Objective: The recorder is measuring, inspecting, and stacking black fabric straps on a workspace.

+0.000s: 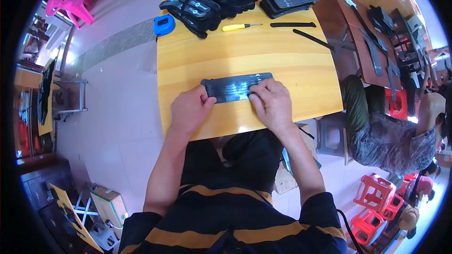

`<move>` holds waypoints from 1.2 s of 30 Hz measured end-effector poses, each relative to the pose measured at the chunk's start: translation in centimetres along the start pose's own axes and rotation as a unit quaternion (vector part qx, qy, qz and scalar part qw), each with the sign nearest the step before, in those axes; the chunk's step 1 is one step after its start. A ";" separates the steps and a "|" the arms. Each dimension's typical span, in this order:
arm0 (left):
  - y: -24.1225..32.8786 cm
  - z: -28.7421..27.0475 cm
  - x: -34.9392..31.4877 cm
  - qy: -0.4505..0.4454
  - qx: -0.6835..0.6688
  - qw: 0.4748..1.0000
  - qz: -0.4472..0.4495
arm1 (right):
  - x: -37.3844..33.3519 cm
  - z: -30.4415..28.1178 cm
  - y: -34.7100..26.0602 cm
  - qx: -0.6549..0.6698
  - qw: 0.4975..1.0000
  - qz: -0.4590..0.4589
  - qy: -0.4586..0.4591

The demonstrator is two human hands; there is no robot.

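And here the black ribbed flat pack [229, 89] lies right between the fingers on the wood-grain tabletop [245, 56], long axis left to right, right end angled slightly away; left hand [187, 109] pinching the left end, right hand [275, 106] bent over the right part, neither nearer; glare veils the middle; fingertips partly hidden, so whether the right ones grip, I can't tell

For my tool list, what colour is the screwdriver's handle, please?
The screwdriver's handle is yellow, best seen in the head view.
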State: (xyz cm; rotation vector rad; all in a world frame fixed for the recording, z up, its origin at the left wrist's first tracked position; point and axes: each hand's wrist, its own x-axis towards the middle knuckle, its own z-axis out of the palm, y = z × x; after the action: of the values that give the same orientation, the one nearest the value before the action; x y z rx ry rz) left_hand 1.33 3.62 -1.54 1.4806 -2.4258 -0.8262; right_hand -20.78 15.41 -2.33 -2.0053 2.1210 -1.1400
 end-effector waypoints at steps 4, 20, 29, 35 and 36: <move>0.3 -0.1 -0.1 -0.001 -0.009 1.000 -0.008 | 1.2 1.2 -1.8 -0.038 0.998 -0.010 -0.055; -0.2 0.0 -0.2 -0.001 -0.008 1.000 0.005 | 1.4 1.7 -1.7 -0.031 0.997 -0.021 -0.069; -0.1 -0.1 -0.2 -0.001 0.004 1.000 0.005 | 3.5 1.0 -0.4 0.012 0.979 0.055 -0.195; -0.2 0.1 -0.2 -0.005 0.001 1.000 0.003 | 2.0 2.5 -3.1 -0.007 0.996 -0.068 -0.057; -0.2 0.2 -0.3 -0.004 -0.006 1.000 -0.003 | 1.1 3.0 -4.4 -0.034 0.993 -0.073 -0.085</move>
State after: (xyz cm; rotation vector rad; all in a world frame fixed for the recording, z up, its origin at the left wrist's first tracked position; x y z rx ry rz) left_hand 1.48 3.88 -1.79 1.4846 -2.4181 -0.8475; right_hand -15.80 13.35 -1.82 -2.2302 1.9855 -0.8851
